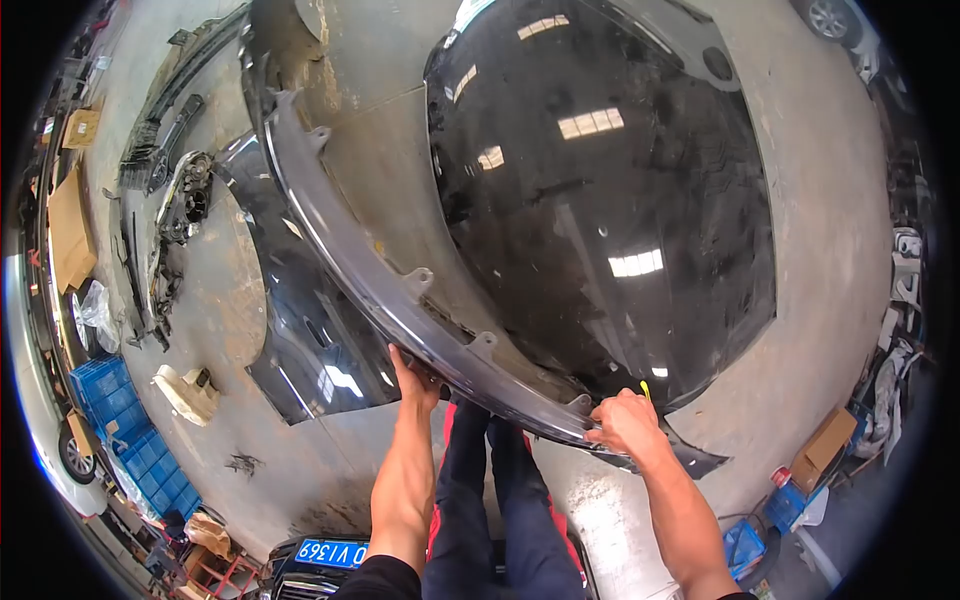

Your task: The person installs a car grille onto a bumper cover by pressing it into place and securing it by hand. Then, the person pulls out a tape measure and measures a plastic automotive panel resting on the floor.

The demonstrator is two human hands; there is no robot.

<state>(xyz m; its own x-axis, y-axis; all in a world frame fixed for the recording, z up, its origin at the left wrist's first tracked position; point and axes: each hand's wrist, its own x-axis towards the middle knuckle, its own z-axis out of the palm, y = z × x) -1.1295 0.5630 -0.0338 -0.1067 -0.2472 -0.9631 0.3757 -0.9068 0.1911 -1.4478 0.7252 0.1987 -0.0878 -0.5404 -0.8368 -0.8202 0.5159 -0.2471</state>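
Observation:
A long, curved, dark grey car fender (345, 235) is held up in front of me, with several mounting tabs along its inner edge. My left hand (415, 380) grips its near edge around the middle, the fingers partly hidden beneath it. My right hand (628, 422) is closed on the fender's lower right end. A thin yellow-tipped object (646, 390) sticks up by the right hand's fingers; I cannot make out its kind. Beyond the fender, a large black car hood (600, 210) lies on the floor. Another dark glossy panel (310, 340) lies to the left, partly covered by the fender.
Dismantled car parts (180, 215) and a cream plastic piece (185, 393) lie on the left floor. Blue crates (135, 430) and cardboard (72, 230) line the left side. A blue licence plate (332, 553) shows near my legs. A cardboard box (825, 445) and more parts stand at right.

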